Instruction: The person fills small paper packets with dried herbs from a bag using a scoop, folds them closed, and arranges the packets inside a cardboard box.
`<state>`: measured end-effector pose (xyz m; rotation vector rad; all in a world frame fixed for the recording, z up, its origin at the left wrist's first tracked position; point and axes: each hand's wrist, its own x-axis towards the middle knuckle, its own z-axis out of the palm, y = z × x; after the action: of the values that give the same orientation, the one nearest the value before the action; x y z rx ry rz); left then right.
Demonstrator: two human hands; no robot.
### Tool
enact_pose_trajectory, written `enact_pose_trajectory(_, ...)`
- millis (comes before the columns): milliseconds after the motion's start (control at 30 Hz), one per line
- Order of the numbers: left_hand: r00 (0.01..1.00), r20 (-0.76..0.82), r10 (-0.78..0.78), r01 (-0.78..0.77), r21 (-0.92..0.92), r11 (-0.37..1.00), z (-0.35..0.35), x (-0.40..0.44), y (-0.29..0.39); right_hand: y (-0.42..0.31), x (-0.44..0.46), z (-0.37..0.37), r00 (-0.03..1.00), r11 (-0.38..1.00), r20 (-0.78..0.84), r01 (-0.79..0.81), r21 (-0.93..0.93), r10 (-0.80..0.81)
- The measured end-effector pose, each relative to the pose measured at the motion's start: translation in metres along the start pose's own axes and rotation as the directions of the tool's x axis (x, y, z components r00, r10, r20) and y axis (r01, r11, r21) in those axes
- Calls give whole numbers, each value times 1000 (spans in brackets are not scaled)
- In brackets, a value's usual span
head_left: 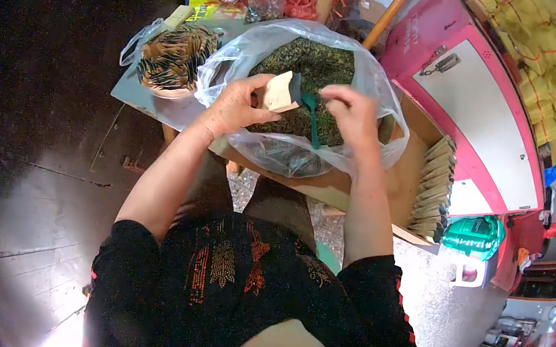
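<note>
A clear plastic bag (239, 37) stands wide open, with dry green-brown leafy material (313, 60) inside. Above its left part, my left hand (237, 106) holds a small cream paper packet (279, 93) between thumb and fingers; a dark edge shows on the packet's right side. My right hand (354, 117) is over the right part of the bag, fingers curled together, and whether anything is between them is too small to tell. Between my hands a green plastic spoon (313, 124) lies on the leaves, its handle pointing toward me.
Many packets (178, 56) fill a round container at the left. More packets (435, 186) stand in a row in a cardboard box (402, 178) at the right. Behind it are a pink and white cabinet (470, 79) and yellow bundles (541, 67). A wooden stick (389, 15) leans behind the bag.
</note>
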<state>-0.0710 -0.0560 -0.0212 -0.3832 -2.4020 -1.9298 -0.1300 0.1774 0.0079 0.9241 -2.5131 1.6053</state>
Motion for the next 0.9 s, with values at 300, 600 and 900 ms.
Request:
enact_pose_trajectory(300, 988, -129, 82, -73, 72, 995, -2, 14, -26, 23, 10, 22, 978, 764, 188, 54, -643, 89)
enact_pose_trajectory(600, 985, -173, 1, 4, 33, 999, -9, 17, -34, 39, 20, 24, 943, 755, 328, 256, -604, -57)
enact_pose_trajectory(900, 983, -179, -34, 48, 74, 996, -9, 17, -28, 35, 10, 23, 961, 799, 270, 210, -563, -63)
